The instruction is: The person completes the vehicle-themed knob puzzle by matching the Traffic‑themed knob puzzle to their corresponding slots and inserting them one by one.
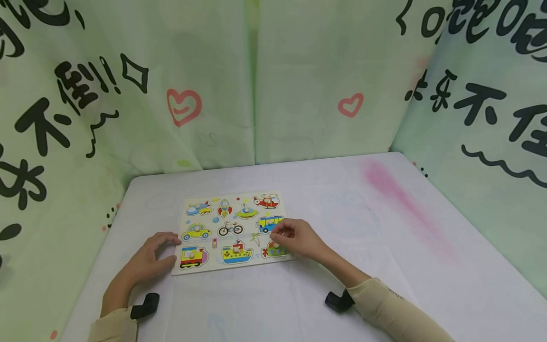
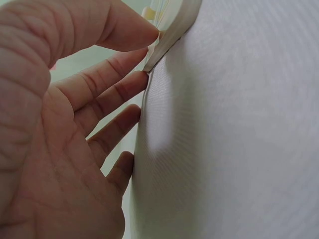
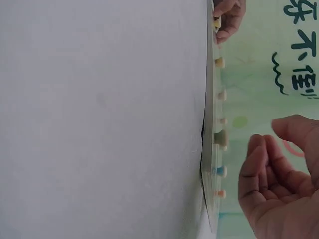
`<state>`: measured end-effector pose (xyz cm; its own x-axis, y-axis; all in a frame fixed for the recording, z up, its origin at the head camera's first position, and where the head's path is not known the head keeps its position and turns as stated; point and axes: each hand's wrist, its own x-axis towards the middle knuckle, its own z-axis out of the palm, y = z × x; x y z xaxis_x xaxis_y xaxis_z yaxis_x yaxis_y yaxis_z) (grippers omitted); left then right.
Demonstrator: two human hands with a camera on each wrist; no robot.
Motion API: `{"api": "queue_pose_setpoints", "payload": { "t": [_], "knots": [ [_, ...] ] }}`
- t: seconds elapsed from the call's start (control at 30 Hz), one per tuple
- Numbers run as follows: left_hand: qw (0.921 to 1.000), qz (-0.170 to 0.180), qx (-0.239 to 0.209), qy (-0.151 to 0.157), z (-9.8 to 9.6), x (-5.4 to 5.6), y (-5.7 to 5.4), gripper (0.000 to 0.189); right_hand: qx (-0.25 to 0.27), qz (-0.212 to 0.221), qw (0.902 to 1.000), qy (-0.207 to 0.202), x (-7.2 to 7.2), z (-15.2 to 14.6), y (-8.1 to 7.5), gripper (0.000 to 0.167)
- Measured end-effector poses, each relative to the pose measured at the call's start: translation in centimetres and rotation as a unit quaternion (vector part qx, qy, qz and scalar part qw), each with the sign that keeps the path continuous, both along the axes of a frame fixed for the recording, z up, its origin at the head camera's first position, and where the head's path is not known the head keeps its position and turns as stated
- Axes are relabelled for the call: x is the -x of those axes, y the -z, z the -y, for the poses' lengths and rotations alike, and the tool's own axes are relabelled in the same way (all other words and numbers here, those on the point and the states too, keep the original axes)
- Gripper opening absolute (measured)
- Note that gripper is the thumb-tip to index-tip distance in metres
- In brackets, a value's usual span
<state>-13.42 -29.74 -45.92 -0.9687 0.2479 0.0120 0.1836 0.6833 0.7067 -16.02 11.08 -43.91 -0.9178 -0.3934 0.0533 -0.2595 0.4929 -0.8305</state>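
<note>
A knobbed picture-puzzle board (image 1: 213, 270) lies on the white table in the head view. My left hand (image 1: 147, 259) rests at its left edge, thumb and fingers spread apart. In the left wrist view the thumb and fingertips meet the board's rim (image 2: 172, 30). Over the board's right side hovers my right hand (image 1: 299, 237), beside the bus piece (image 1: 268, 223) and partly covering a green piece (image 1: 271, 249). The right wrist view shows its fingers loosely bent and the thumb apart, nothing between them, near the knobs (image 3: 221, 139).
Pieces include a yellow car (image 1: 196, 231), a train (image 1: 193, 257), a ship (image 1: 237, 254), a bicycle (image 1: 231, 229) and a helicopter (image 1: 267, 201). Printed curtains (image 1: 299, 123) surround the table (image 1: 342, 199), which has a pink stain. Black wrist mounts (image 1: 339, 301) sit at both sleeves.
</note>
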Motion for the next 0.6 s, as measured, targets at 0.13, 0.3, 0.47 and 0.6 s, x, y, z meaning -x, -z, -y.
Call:
{"api": "queue_pose_setpoints", "payload": {
  "t": [0.13,0.3,0.47,0.6],
  "knots": [
    [1.0000,-0.003,0.000,0.001,0.0,-0.1,0.0,0.033,0.048,0.036,0.9978,0.029,-1.0,-0.4,-0.2,0.018],
    [1.0000,-0.006,-0.003,0.004,0.1,-0.2,0.0,0.034,0.105,0.075,0.9899,0.060,-2.3,-1.1,-0.9,0.026],
    [1.0000,-0.003,0.002,-0.002,0.1,-0.2,0.0,0.034,0.128,0.075,0.9859,0.078,-3.4,-1.9,-1.6,0.032],
    [1.0000,-0.005,0.001,-0.001,0.1,-0.1,0.1,0.034,0.135,0.084,0.9830,0.092,-4.6,-2.7,-1.6,0.033]
  ]
}}
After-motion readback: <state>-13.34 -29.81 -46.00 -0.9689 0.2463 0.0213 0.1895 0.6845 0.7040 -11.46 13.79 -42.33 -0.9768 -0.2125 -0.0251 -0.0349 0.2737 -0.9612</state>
